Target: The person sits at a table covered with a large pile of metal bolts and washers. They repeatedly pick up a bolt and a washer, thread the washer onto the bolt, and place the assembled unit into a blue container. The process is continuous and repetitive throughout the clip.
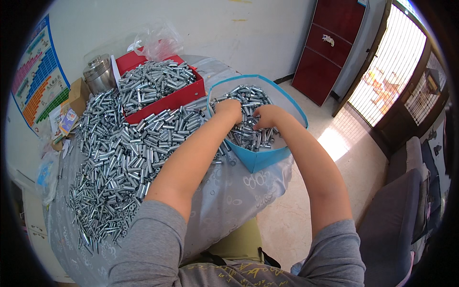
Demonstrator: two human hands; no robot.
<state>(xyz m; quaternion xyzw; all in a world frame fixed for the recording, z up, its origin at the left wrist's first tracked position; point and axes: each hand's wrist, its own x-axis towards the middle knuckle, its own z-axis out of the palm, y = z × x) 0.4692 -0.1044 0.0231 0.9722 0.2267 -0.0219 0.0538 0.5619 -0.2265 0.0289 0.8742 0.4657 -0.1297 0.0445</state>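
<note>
Both hands are inside a blue-rimmed bin (262,160), among loose metal expansion bolts (248,93). My left hand (228,111) is closed over the bolts by the bin's left side; its fingertips are hidden, and what it grips cannot be made out. A short gap to the right, my right hand (268,117) curls its fingers down at the surface of the heap. What sits in those fingers is too small to name. Beside the bin spreads a large pile of metal sleeves and bolts (138,148) on the table.
A red box (165,106) heaped with similar metal parts stands behind the pile, with a clear plastic bag (160,43) at its back. A steel canister (99,74) is at the left. Silvery cloth (229,196) covers the table. A dark sofa (389,220) stands right.
</note>
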